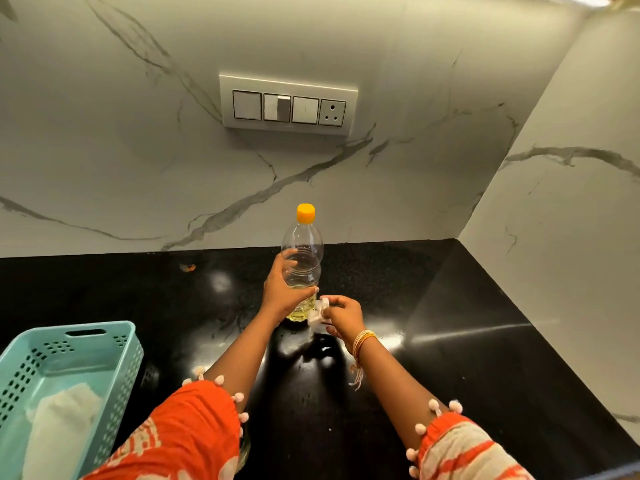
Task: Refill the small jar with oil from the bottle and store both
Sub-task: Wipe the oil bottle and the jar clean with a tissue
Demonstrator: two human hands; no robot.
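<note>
Orange-capped bottle (pixel 302 268) gripped upright by left hand (pixel 282 289); right hand (pixel 341 315) pinches small white jar (pixel 317 315). We judge uncapping comes next.

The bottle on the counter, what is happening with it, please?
A person stands at a black counter. The left hand holds the oil bottle upright; its orange cap is on and only a little oil remains. The right hand pinches a small white-lidded jar beside the bottle's base. A blue basket sits at left.
</note>
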